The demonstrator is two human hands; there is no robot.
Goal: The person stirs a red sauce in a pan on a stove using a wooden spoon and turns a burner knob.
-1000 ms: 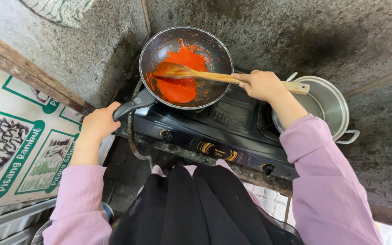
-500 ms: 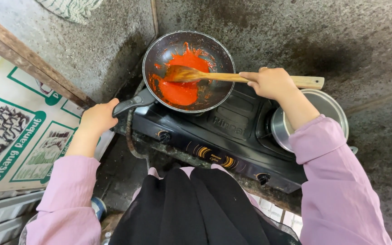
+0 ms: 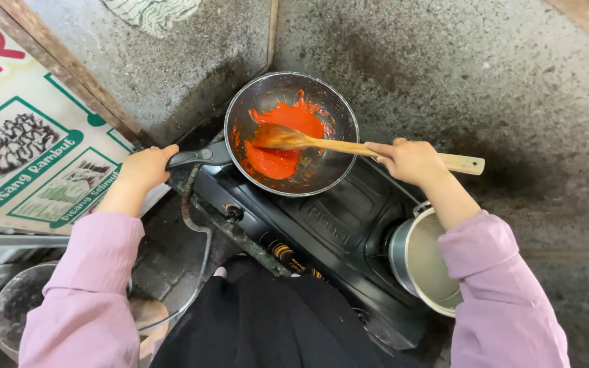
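A small round black pan (image 3: 292,136), dark and a bit scuffed inside, is sat on the left burner of a black two-burner gas stove (image 3: 335,235), and it's partly coated with a thick, glossy orange-red sauce (image 3: 282,140) that's smeared up the far wall and pooled toward the left side. The pan's black handle (image 3: 195,157) is wrapped by the left hand (image 3: 146,169), fingers closed around its end. A wooden spatula (image 3: 349,145), pale and smooth with a stained flat blade, is gripped mid-handle by the right hand (image 3: 409,161), fingers curled shut over it, and the blade is laid into the sauce near the pan's middle. Both arms are covered in soft lilac sleeves (image 3: 499,286). On the right burner, just beside the right forearm, a shiny round steel pot (image 3: 423,262) can be seen, partly hidden by the sleeve. The wall behind is rough, sooty grey concrete (image 3: 444,61). A printed green-and-white banner (image 3: 28,157) is propped at the left, and a dull metal bowl (image 3: 15,303) is tucked at the lower left.
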